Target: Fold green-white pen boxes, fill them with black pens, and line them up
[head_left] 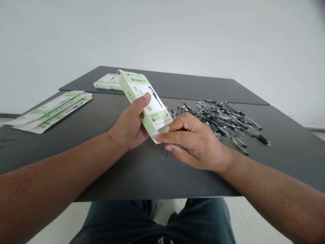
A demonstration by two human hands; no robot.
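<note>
A white and green pen box (158, 110) with a printed pen on its front is held up, tilted, over the middle of the table. My left hand (133, 123) is wrapped round its left side, thumb on the front face. At the box's near end, where a flap stands open, my right hand (195, 140) has its index finger and thumb against the cardboard. Whether those fingers pinch the flap or only press on it is hard to see. Just beyond my right hand lies a loose heap of clear and black pens (223, 118).
Several flattened green and white cartons (56, 110) lie overlapped on the left of the dark table (122, 176). Behind the held box, formed boxes (108, 81) rest near the far left. A seam crosses the table, and a pale wall (162, 34) stands behind it.
</note>
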